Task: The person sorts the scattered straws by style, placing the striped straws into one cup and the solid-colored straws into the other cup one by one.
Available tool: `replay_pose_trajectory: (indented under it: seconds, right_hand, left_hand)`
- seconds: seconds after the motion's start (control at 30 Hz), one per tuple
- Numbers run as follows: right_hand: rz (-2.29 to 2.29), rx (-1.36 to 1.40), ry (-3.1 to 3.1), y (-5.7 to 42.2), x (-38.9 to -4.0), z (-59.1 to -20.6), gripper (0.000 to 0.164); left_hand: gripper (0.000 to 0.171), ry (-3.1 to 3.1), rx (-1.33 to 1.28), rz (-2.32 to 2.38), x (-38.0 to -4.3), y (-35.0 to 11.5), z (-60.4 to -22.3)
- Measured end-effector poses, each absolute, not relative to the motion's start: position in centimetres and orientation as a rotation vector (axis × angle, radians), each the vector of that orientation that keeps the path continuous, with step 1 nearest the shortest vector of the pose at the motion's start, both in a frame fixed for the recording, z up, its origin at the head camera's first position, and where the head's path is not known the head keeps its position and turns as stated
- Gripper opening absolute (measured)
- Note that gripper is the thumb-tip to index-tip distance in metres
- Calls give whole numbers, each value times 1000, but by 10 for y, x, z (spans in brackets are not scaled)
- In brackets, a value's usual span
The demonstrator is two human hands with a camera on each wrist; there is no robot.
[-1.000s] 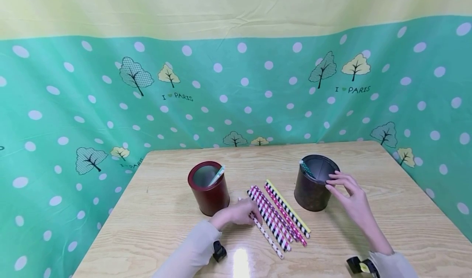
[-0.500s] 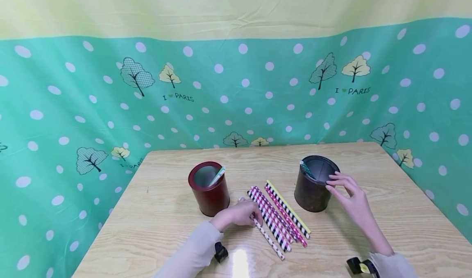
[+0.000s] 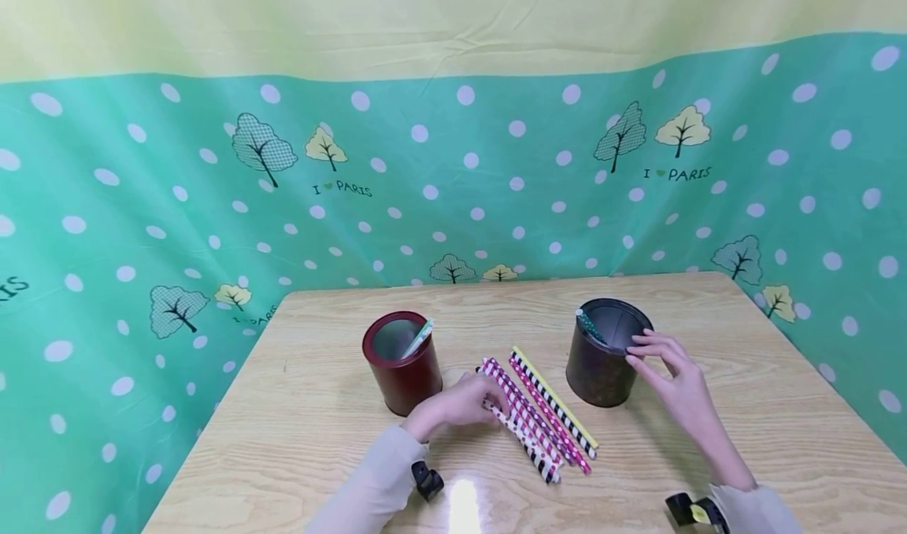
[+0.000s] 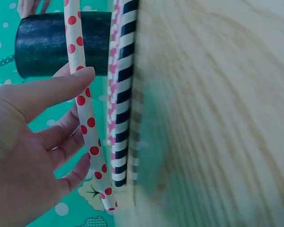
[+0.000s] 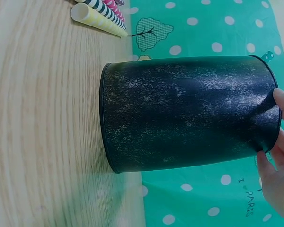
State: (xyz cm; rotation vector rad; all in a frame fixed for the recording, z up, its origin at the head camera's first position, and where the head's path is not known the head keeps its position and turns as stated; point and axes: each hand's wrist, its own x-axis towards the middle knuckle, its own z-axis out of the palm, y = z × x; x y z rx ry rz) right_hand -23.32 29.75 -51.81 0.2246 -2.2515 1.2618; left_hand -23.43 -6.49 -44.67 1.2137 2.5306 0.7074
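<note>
One dark red cylindrical can [image 3: 407, 380] is being supported by the pale wood-grained bench [image 3: 319, 439], and a pale green patterned straw [image 3: 420, 337] is being propped slantwise inside it by the rim. Just to its right, a white straw with red dots [image 4: 88, 125] is being pinched between the thumb and fingers of the left hand [image 3: 464, 400]; it is being held at a tilt, its near end passing above the black-and-white striped straws [image 4: 125, 94]. Next along, a pink straw with white dots [image 3: 549, 414] and a slim yellow straw [image 3: 556, 397] are being borne by the bench, roughly parallel. Farther right, a scuffed black cylindrical can [image 3: 602, 376] is being stood upright, a dark green straw with pale dots [image 3: 590, 325] being leaned inside it. Its rim is being lightly gripped by the thumb and fingers of the right hand [image 3: 676, 376].
</note>
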Motion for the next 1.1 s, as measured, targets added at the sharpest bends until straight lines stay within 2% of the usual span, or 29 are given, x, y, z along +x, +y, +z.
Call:
replay_pose_trajectory:
  seconds: [0.37,0.73,0.97,1.1]
  right_hand:
    - [1286,239,-2222,297,-234,-516,21]
    - [1269,234,-2237,297,-234,-515,20]
    - [1250,219,-2262,296,-232,-515,19]
    - [1249,213,-2265,295,-230,-515,18]
  left_hand:
    - [11,2428,1241,1116,-238,-61,-433]
    - [16,2400,1065,1358,-237,-50,-418]
    - [15,2375,1052,1451,-223,-44,-386]
    - [15,2390,1014,1495,-221,-38,-381]
